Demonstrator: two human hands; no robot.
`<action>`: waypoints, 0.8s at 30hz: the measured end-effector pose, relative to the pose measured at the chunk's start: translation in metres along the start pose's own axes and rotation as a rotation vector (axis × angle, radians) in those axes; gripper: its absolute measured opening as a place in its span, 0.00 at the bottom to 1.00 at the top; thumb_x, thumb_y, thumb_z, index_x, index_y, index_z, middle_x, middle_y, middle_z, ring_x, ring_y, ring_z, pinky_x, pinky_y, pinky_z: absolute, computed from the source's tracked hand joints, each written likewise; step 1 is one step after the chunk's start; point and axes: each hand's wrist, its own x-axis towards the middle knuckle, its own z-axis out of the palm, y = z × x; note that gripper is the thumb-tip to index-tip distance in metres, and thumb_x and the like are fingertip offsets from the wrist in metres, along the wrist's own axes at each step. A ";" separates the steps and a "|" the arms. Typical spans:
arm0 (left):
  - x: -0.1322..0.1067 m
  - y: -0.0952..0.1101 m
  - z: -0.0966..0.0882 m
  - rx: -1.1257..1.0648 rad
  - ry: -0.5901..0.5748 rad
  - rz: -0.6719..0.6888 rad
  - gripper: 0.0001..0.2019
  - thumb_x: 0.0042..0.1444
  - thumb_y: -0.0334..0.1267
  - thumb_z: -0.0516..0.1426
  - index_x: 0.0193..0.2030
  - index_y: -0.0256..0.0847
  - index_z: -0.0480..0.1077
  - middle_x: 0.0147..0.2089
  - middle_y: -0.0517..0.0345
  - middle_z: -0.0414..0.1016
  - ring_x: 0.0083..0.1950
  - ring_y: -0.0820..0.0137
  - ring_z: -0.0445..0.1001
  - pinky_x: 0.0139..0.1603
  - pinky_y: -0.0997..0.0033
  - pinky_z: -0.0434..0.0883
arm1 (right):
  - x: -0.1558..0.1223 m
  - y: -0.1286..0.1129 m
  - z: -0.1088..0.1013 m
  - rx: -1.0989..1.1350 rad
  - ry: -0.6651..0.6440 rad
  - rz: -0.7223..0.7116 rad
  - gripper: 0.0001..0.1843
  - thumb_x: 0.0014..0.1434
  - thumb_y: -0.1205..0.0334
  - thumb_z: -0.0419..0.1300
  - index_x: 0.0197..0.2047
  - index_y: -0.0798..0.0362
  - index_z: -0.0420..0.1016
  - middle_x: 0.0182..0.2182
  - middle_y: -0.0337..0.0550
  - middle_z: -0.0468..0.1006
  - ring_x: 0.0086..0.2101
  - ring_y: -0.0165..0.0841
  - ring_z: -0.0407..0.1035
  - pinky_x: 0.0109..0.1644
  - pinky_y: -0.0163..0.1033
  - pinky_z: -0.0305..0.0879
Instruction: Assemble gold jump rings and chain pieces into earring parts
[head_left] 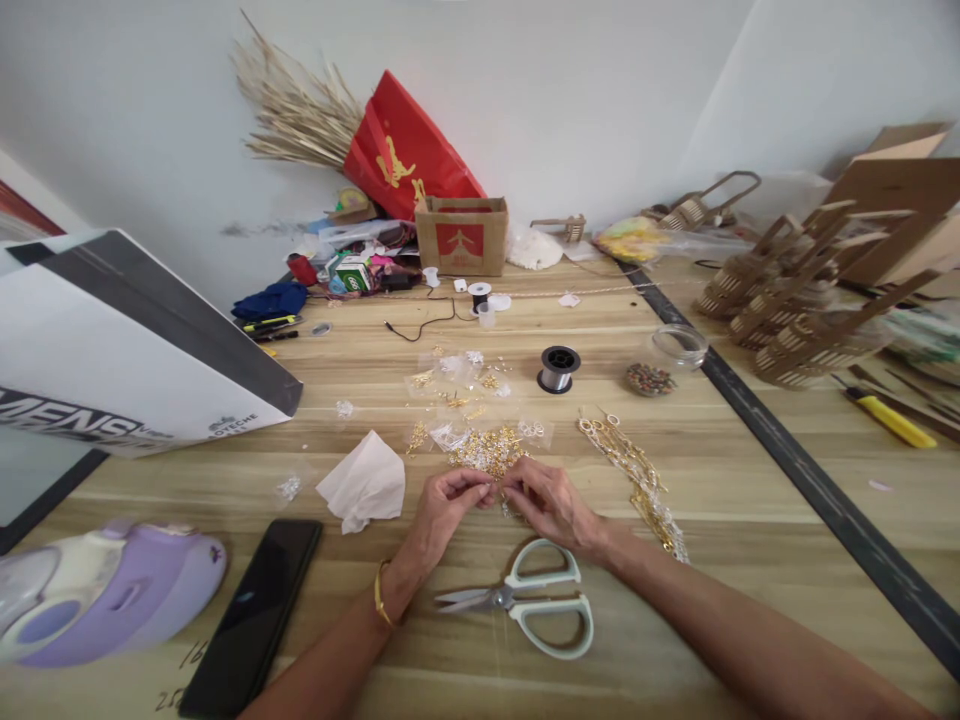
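Both hands work close together at the near edge of a pile of gold and silver beads (491,447). My left hand (448,500) is closed in a pinch; whatever lies between its fingertips is too small to make out. Facing it, my right hand (551,500) pinches too, fingers curled, its content also hidden. Just below them lie scissors (506,598) with pale green handles, blades slightly apart and pointing left. Right of my right hand are finished-looking gold and silver bead strands (634,475). A white tissue (365,482) rests left of my left hand.
A wire spool (559,370) and a jar of colored beads (660,365) stand beyond the pile. On the left are a phone (255,615), a purple-white device (120,595) and a large box (150,350). Small woven baskets (795,310) and a yellow cutter (892,415) lie right.
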 end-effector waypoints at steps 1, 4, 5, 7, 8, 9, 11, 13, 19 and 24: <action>0.000 0.000 0.000 -0.001 0.000 -0.002 0.08 0.43 0.36 0.64 0.31 0.36 0.77 0.27 0.56 0.78 0.30 0.70 0.74 0.36 0.71 0.71 | 0.000 0.000 0.000 0.003 0.001 -0.002 0.06 0.64 0.65 0.52 0.39 0.53 0.70 0.29 0.43 0.72 0.27 0.30 0.65 0.29 0.34 0.61; 0.000 0.001 0.001 -0.005 -0.003 -0.011 0.08 0.43 0.37 0.64 0.31 0.36 0.77 0.27 0.56 0.78 0.30 0.70 0.74 0.36 0.71 0.71 | 0.000 0.000 0.000 0.005 -0.002 -0.003 0.06 0.64 0.65 0.52 0.39 0.53 0.70 0.29 0.43 0.72 0.27 0.30 0.65 0.29 0.33 0.61; 0.000 0.001 0.001 -0.006 -0.005 -0.012 0.08 0.43 0.37 0.64 0.31 0.36 0.77 0.27 0.56 0.78 0.30 0.70 0.74 0.36 0.71 0.71 | 0.000 0.000 0.000 0.004 -0.003 -0.001 0.06 0.64 0.65 0.52 0.39 0.53 0.70 0.29 0.42 0.72 0.27 0.30 0.65 0.29 0.33 0.61; 0.000 0.001 0.001 -0.012 -0.006 -0.012 0.08 0.43 0.37 0.64 0.31 0.35 0.77 0.27 0.56 0.78 0.29 0.70 0.73 0.36 0.72 0.71 | 0.000 -0.001 0.000 0.002 -0.006 0.002 0.06 0.64 0.66 0.52 0.39 0.53 0.70 0.29 0.43 0.72 0.28 0.30 0.65 0.30 0.34 0.62; 0.000 0.001 0.001 -0.015 -0.007 -0.010 0.08 0.43 0.37 0.64 0.31 0.35 0.77 0.27 0.56 0.78 0.29 0.70 0.73 0.36 0.72 0.71 | 0.000 -0.001 0.000 0.001 -0.004 0.000 0.06 0.64 0.66 0.52 0.38 0.53 0.70 0.29 0.43 0.72 0.28 0.30 0.65 0.30 0.34 0.62; 0.000 0.001 0.001 -0.015 -0.010 -0.006 0.08 0.43 0.37 0.64 0.31 0.35 0.77 0.27 0.56 0.78 0.29 0.70 0.73 0.36 0.71 0.71 | 0.000 -0.001 0.000 0.000 -0.002 -0.001 0.06 0.64 0.66 0.52 0.38 0.53 0.70 0.29 0.43 0.72 0.28 0.30 0.65 0.30 0.34 0.62; 0.000 0.002 0.001 -0.007 -0.015 0.004 0.08 0.43 0.37 0.64 0.31 0.35 0.77 0.27 0.56 0.78 0.30 0.70 0.73 0.36 0.71 0.71 | 0.001 -0.002 0.000 -0.004 0.001 -0.005 0.06 0.64 0.66 0.52 0.38 0.53 0.70 0.29 0.42 0.72 0.28 0.30 0.65 0.30 0.34 0.61; -0.001 0.002 0.001 0.008 -0.018 0.010 0.08 0.44 0.37 0.64 0.31 0.35 0.77 0.27 0.55 0.78 0.30 0.70 0.73 0.36 0.71 0.71 | 0.001 -0.003 0.000 -0.007 0.002 -0.006 0.06 0.64 0.65 0.52 0.38 0.53 0.70 0.29 0.42 0.72 0.27 0.30 0.65 0.30 0.34 0.62; -0.001 0.003 0.001 0.015 -0.012 0.000 0.08 0.44 0.37 0.64 0.31 0.36 0.76 0.26 0.56 0.77 0.30 0.70 0.73 0.36 0.71 0.71 | 0.001 -0.002 0.000 -0.005 -0.003 -0.007 0.07 0.64 0.65 0.52 0.39 0.53 0.70 0.29 0.42 0.72 0.28 0.30 0.65 0.30 0.34 0.62; 0.000 0.002 0.000 0.003 -0.017 0.001 0.07 0.44 0.36 0.63 0.31 0.36 0.76 0.26 0.57 0.77 0.30 0.70 0.73 0.36 0.72 0.71 | 0.000 -0.001 0.000 -0.002 -0.011 -0.005 0.07 0.64 0.65 0.51 0.39 0.53 0.70 0.29 0.42 0.72 0.28 0.30 0.65 0.31 0.34 0.62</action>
